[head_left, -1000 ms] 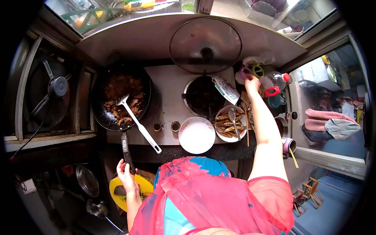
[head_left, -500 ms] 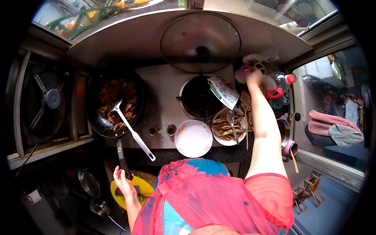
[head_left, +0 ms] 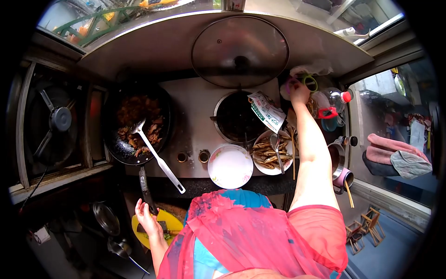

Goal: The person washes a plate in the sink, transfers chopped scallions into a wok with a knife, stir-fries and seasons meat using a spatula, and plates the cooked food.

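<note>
My right hand [head_left: 299,93] reaches to the back right corner of the counter, its fingers curled down beside a purple ring-shaped rim [head_left: 291,85] and a green ring [head_left: 310,83]. What the fingertips grip is hidden. Low on the left, my left hand [head_left: 148,222] hangs with fingers apart and nothing in it, near the wok handle [head_left: 145,186] and above a yellow cutting board [head_left: 171,222]. A black wok [head_left: 114,149] holds browned chopped food, with a slotted turner [head_left: 160,160] resting in it.
A white floral plate [head_left: 231,169] stands at the counter's front, beside a plate of small fried fish [head_left: 269,156] with a spoon. A printed packet [head_left: 267,111] overlaps the second burner [head_left: 234,116]. A glass lid [head_left: 239,42] leans behind. A red-capped bottle [head_left: 332,98] stands right.
My right hand has shifted slightly down and left at the back corner, and the green ring shows more. My left hand stays where it was. The view has moved slightly.
</note>
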`<act>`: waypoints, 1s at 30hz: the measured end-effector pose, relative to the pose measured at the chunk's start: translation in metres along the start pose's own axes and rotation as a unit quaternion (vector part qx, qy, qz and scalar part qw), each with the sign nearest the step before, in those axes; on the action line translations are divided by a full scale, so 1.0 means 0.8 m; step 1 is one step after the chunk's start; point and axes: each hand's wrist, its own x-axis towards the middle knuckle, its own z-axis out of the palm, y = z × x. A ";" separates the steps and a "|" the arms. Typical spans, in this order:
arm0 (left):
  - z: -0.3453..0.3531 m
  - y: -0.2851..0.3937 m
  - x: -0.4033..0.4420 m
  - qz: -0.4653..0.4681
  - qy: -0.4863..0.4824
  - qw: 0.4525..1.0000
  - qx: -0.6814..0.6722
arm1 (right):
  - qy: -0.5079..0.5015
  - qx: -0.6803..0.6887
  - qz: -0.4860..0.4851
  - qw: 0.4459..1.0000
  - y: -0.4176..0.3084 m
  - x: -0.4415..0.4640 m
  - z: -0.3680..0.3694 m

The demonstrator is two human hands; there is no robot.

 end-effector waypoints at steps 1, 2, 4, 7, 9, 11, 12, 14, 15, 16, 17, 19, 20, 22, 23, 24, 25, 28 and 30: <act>-0.002 -0.003 0.001 0.002 0.000 1.000 -0.002 | 0.006 0.009 0.012 1.000 0.002 0.003 0.004; -0.003 -0.005 0.003 0.004 0.001 1.000 -0.004 | 0.012 0.018 0.024 0.999 0.002 0.006 0.009; -0.001 -0.002 0.002 0.005 -0.002 1.000 -0.006 | 0.028 0.058 0.065 0.996 0.007 0.008 0.020; -0.002 -0.003 0.000 0.004 -0.005 1.000 -0.007 | 0.074 0.131 0.157 0.976 0.017 0.004 0.032; -0.003 -0.003 0.003 0.005 -0.006 1.000 -0.009 | 0.122 0.160 0.220 0.955 0.011 0.000 0.036; -0.004 -0.004 0.004 0.003 -0.008 1.000 -0.013 | 0.158 0.234 0.269 0.921 0.001 -0.010 0.030; -0.003 -0.004 0.003 0.003 -0.010 1.000 -0.013 | 0.175 0.270 0.292 0.901 -0.006 -0.015 0.026; -0.002 -0.001 0.002 0.002 -0.013 1.000 -0.015 | 0.173 0.322 0.352 0.862 -0.017 -0.021 0.012; -0.004 -0.003 0.003 0.003 -0.016 1.000 -0.015 | 0.172 0.347 0.380 0.840 -0.018 -0.022 0.008; -0.006 -0.005 0.004 0.004 -0.018 1.000 -0.015 | 0.172 0.389 0.396 0.814 -0.016 -0.024 0.006; -0.006 -0.006 0.006 0.006 -0.021 1.000 -0.017 | 0.171 0.431 0.410 0.785 -0.016 -0.024 0.003; -0.004 -0.001 0.003 0.004 -0.026 0.999 -0.019 | 0.161 0.496 0.414 0.746 -0.010 -0.031 -0.003; -0.004 0.000 0.001 0.002 -0.028 0.999 -0.021 | 0.153 0.521 0.404 0.736 -0.007 -0.037 -0.008; -0.010 -0.008 0.012 0.042 -0.015 0.998 0.040 | 0.130 0.554 0.388 0.725 -0.013 -0.054 -0.016; -0.013 -0.012 0.014 0.059 -0.006 0.996 0.069 | 0.115 0.561 0.381 0.726 -0.023 -0.066 -0.030; -0.010 -0.012 0.012 0.130 0.015 0.985 0.111 | 0.100 0.568 0.374 0.727 -0.036 -0.079 -0.047; -0.001 -0.009 0.009 0.200 0.040 0.967 0.153 | 0.076 0.581 0.371 0.721 -0.059 -0.094 -0.064; 0.035 0.012 -0.010 0.350 0.028 0.918 0.183 | -0.011 0.618 0.329 0.714 -0.107 -0.130 -0.079; 0.063 0.032 -0.032 0.194 -0.103 0.974 0.059 | -0.087 0.639 0.281 0.711 -0.158 -0.157 -0.083</act>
